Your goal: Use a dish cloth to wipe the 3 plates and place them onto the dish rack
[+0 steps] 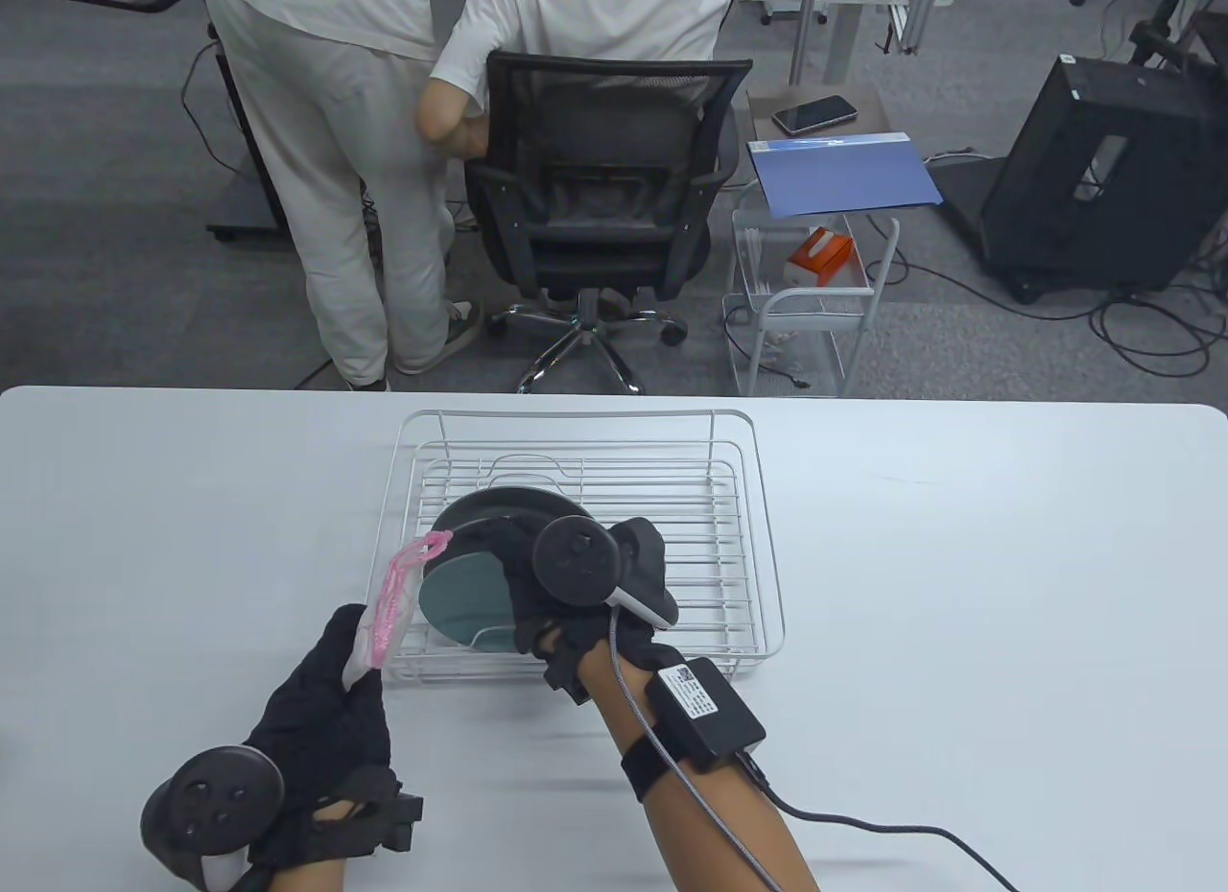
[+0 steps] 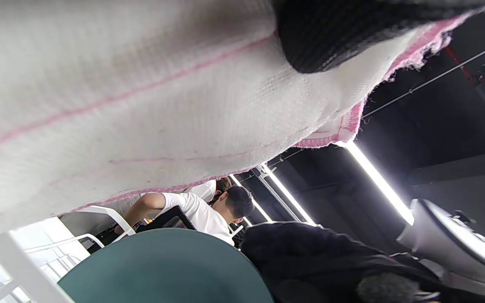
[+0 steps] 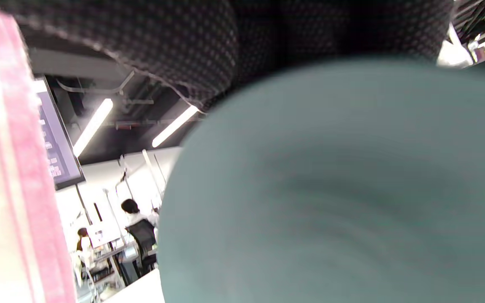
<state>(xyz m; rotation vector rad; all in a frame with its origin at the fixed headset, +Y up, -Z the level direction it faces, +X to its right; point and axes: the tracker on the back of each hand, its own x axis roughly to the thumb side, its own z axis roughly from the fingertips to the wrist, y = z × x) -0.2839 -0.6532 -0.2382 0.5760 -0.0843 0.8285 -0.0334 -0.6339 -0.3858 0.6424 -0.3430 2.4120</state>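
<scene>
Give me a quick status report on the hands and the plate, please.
Left hand holds dish cloth. Right hand grips teal plate over dish rack. Dark plate already racked behind it.

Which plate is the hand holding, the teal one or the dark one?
The right hand grips the teal plate, nearest the camera; the dark plate stands behind it, untouched.

A teal plate [image 1: 460,599] stands tilted in the white wire dish rack [image 1: 576,422], pink-edged dish cloth [image 1: 391,604] beside it.
</scene>
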